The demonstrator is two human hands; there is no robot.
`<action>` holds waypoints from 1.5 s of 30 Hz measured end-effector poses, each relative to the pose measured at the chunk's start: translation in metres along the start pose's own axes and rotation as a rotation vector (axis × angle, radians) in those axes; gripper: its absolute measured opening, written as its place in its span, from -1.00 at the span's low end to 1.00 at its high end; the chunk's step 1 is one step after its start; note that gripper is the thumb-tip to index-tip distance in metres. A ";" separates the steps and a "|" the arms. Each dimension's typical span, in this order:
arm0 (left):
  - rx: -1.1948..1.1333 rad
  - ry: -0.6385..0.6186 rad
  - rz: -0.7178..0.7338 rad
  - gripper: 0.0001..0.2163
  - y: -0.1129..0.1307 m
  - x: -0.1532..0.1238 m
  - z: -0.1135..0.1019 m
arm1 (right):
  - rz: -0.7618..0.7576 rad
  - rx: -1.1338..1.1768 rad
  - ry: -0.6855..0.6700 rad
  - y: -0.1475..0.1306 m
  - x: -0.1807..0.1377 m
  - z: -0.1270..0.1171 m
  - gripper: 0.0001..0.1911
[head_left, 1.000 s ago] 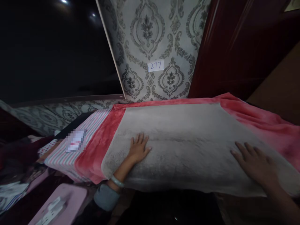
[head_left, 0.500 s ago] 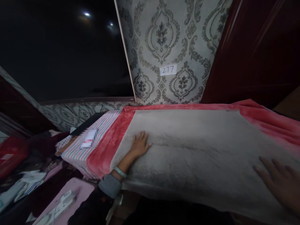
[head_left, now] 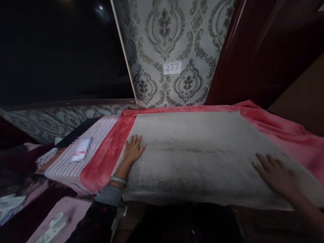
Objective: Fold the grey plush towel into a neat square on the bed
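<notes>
A grey fuzzy cloth (head_left: 197, 162) lies spread over a red plush blanket (head_left: 107, 157), whose edge shows on both sides of it. My left hand (head_left: 133, 148) rests flat on the cloth's left part, fingers apart, with a pale bangle (head_left: 117, 180) on the wrist. My right hand (head_left: 274, 175) lies flat near the cloth's lower right edge. Neither hand grips anything. A dark band runs across the cloth's middle, and its front edge droops over the bed side.
A striped sheet (head_left: 76, 162) with a blurred white card (head_left: 81, 150) lies left of the blanket. Patterned wallpaper (head_left: 164, 33) bears a paper label reading 277 (head_left: 172, 68). A dark red wooden panel (head_left: 248, 50) stands right. A white power strip (head_left: 53, 227) lies on a pink surface at lower left.
My left hand has slid left and away along the cloth, nearer its left edge. My right hand has moved back up and left onto the cloth after dropping toward the lower right.
</notes>
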State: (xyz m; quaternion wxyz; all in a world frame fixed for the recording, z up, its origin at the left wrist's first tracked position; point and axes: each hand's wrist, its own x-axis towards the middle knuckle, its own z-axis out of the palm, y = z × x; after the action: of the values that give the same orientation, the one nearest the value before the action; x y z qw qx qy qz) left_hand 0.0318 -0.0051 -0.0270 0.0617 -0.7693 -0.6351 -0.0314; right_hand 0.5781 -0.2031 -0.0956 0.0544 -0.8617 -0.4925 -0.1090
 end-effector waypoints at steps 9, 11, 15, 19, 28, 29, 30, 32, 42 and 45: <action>-0.034 0.011 0.005 -0.44 0.000 0.001 0.001 | -0.687 0.278 -0.143 -0.218 -0.012 -0.054 -0.41; -0.049 0.010 0.005 -0.44 -0.001 0.000 0.000 | -0.840 0.329 -0.193 -0.269 -0.019 -0.063 -0.40; -0.065 0.008 0.002 -0.44 -0.002 0.001 -0.001 | -1.054 0.361 -0.230 -0.325 -0.023 -0.068 -0.37; -0.058 0.005 -0.001 -0.45 -0.003 0.002 -0.001 | -0.988 0.303 -0.214 -0.315 0.003 -0.059 -0.39; -0.020 -0.004 0.007 -0.45 -0.006 0.006 -0.001 | -0.662 0.205 -0.246 -0.239 0.031 -0.056 -0.36; -0.016 -0.002 0.008 -0.45 -0.006 0.007 0.000 | -0.733 0.224 -0.238 -0.234 0.026 -0.053 -0.36; -0.014 0.000 0.007 -0.45 -0.006 0.008 0.000 | -0.782 0.235 -0.223 -0.229 0.023 -0.050 -0.37; -0.012 0.003 0.006 -0.45 -0.007 0.009 -0.001 | -0.788 0.228 -0.187 -0.214 0.025 -0.043 -0.38; -0.037 0.012 0.022 -0.40 -0.011 0.015 -0.001 | -0.306 0.051 -0.157 -0.106 0.083 -0.029 -0.38; -0.051 0.027 0.033 -0.36 -0.014 0.020 0.003 | -0.247 0.057 -0.171 -0.075 0.082 -0.027 -0.38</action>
State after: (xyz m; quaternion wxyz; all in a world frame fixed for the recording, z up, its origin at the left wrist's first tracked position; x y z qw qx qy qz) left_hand 0.0215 0.0175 -0.0270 0.0511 -0.7806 -0.6204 -0.0569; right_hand 0.5498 -0.1015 -0.0510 0.0229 -0.7989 -0.6004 -0.0270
